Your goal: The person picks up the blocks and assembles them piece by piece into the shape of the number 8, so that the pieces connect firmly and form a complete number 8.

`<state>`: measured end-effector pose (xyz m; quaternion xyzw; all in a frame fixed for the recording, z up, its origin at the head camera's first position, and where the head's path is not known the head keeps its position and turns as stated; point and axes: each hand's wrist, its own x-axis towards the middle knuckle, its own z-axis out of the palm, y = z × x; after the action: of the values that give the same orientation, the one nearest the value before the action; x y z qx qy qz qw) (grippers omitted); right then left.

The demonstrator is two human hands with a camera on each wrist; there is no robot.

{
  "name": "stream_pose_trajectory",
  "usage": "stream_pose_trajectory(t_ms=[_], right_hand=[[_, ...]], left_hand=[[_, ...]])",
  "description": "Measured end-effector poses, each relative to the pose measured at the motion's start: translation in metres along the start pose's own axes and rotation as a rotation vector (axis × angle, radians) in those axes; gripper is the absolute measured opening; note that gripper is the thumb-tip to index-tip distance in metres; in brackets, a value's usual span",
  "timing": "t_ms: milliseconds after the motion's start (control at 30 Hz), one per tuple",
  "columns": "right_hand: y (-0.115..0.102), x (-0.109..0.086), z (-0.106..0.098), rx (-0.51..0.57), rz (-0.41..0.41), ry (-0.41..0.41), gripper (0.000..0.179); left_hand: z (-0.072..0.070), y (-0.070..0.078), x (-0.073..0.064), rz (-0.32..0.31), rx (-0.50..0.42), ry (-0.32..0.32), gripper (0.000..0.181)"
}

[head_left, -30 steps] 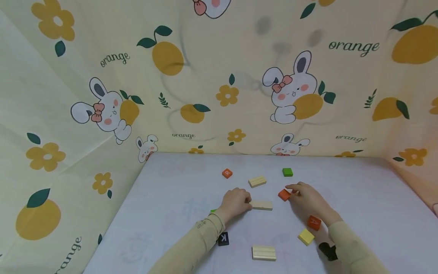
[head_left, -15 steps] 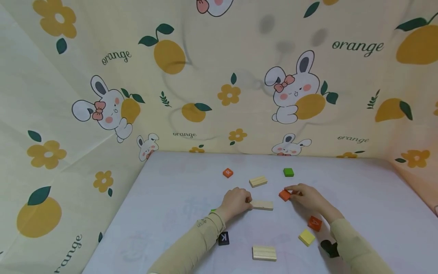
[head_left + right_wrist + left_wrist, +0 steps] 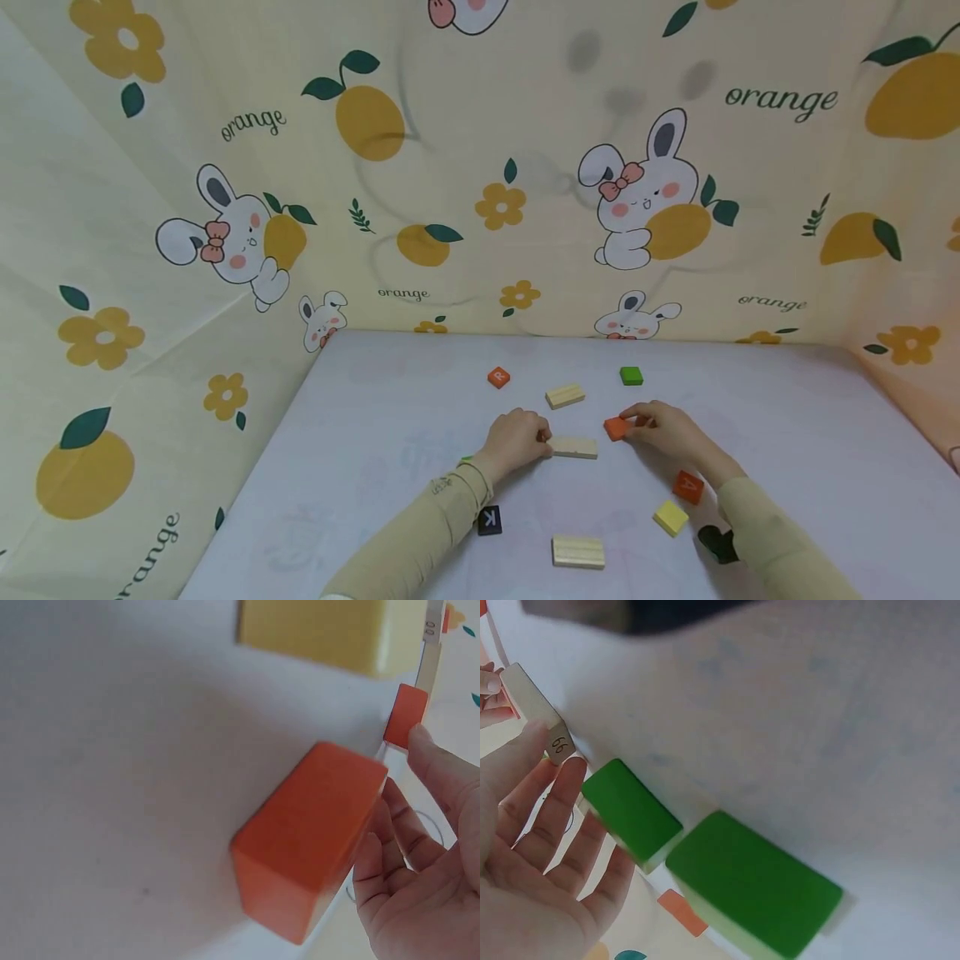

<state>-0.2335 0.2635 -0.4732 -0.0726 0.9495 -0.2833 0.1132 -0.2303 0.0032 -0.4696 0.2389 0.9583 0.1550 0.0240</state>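
Observation:
In the head view my left hand (image 3: 517,442) pinches the left end of a long pale wooden block (image 3: 574,448) between thumb and index finger. Its end bears the digits 66 in the left wrist view, where the other fingers are spread beside a green block (image 3: 634,810). Just right of the wooden block, my right hand (image 3: 667,429) has thumb and fingertips on an orange-red block (image 3: 616,429). The right wrist view shows the thumb on this orange-red block (image 3: 407,714); a larger red block (image 3: 315,817) stands nearer the camera.
Around the hands on the white table (image 3: 360,417) lie an orange R block (image 3: 498,377), two wooden blocks (image 3: 565,396), a green block (image 3: 632,376), a red A block (image 3: 687,487), a yellow block (image 3: 671,518) and a black K block (image 3: 489,520). A sleeve partly hides a dark piece (image 3: 716,543).
My right hand has moved slightly left with the orange-red block, which is now closer to the wooden block. The left hand stays in place.

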Motion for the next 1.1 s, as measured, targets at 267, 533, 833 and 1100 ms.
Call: stream_pose_trajectory(t_ms=[267, 533, 833, 1100], right_hand=[[-0.012, -0.004, 0.003, 0.002, -0.019, -0.002, 0.029], [-0.020, -0.002, 0.006, 0.002, -0.007, -0.022, 0.026], [-0.021, 0.000, 0.012, 0.012, 0.016, -0.006, 0.027], [-0.026, -0.003, 0.011, 0.007, 0.007, -0.007, 0.027]], left_hand=[[0.000, 0.000, 0.000, 0.001, -0.009, -0.006, 0.015], [-0.002, 0.000, -0.002, 0.008, -0.016, -0.006, 0.016], [-0.001, -0.002, -0.001, 0.012, -0.016, 0.004, 0.016], [0.000, -0.003, 0.001, 0.014, -0.012, -0.002, 0.015]])
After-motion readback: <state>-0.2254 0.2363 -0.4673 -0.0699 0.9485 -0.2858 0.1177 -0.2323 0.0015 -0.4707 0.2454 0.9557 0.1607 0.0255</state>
